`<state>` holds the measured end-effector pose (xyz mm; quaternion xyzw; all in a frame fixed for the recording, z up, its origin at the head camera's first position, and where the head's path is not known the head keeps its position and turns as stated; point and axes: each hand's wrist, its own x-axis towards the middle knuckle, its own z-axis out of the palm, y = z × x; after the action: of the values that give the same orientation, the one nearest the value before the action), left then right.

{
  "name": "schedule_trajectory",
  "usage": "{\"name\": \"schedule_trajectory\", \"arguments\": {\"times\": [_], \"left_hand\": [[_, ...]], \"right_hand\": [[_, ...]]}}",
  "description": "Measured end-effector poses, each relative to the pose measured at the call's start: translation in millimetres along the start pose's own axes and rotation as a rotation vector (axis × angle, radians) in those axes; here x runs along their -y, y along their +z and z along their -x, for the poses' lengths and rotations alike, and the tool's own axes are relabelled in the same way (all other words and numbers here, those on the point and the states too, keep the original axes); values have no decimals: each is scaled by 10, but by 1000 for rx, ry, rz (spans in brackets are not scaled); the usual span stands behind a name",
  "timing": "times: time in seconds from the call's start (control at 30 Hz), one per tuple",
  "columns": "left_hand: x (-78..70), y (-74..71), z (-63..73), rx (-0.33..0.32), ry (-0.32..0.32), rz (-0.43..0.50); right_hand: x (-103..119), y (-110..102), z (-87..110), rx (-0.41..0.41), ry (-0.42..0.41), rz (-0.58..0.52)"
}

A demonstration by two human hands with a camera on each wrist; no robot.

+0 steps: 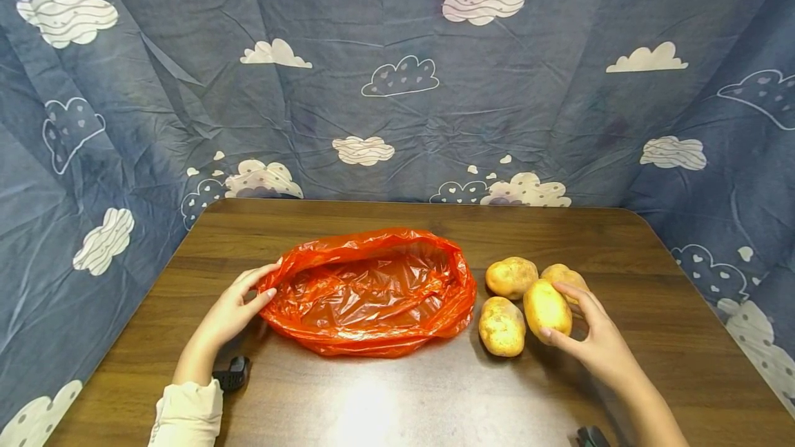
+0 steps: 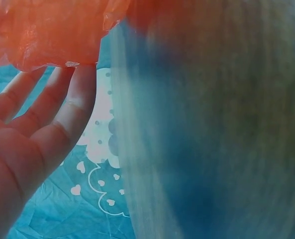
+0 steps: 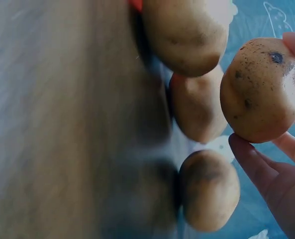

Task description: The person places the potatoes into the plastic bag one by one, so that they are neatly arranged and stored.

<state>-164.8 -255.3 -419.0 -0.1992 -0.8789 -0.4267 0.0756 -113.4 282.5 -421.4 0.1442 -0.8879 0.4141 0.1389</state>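
Note:
A red plastic bag point(image 1: 373, 295) lies on the table with its wide mouth spread open upward. At its left end my left hand point(image 1: 236, 305) holds the rim, thumb and fingers at the edge; the bag covers the fingertips in the left wrist view. To the right of the bag, my right hand point(image 1: 590, 333) grips a potato point(image 3: 261, 92) between thumb and fingers, raised off the table. Three other potatoes rest close by: one at the back point(image 1: 511, 277), one in front point(image 1: 502, 326), and one partly hidden behind the held potato point(image 1: 564, 274).
The brown wooden table point(image 1: 397, 405) has its far edge against a blue cloth point(image 1: 397, 116) printed with clouds. More of that cloth hangs along both sides. Black straps with small devices show at both wrists.

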Motion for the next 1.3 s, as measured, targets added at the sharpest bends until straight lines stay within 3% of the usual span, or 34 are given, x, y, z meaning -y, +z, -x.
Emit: {"name": "schedule_trajectory", "arguments": {"times": [0.33, 0.6, 0.77, 0.87, 1.1, 1.3], "left_hand": [[107, 16, -7, 7, -5, -2], [95, 10, -3, 3, -5, 9], [90, 3, -6, 0, -1, 8], [50, -2, -7, 0, -3, 2], [-215, -37, -12, 1, -3, -1], [-283, -48, -9, 5, -9, -8]], "right_hand": [[164, 125, -243, 28, -63, -64], [679, 293, -501, 65, -180, -107], [841, 476, -639, 145, -138, -222], [926, 611, -707, 178, -149, -251], [1155, 947, -844, 238, -216, -264], [1108, 1346, -988, 267, -259, -313]]}}
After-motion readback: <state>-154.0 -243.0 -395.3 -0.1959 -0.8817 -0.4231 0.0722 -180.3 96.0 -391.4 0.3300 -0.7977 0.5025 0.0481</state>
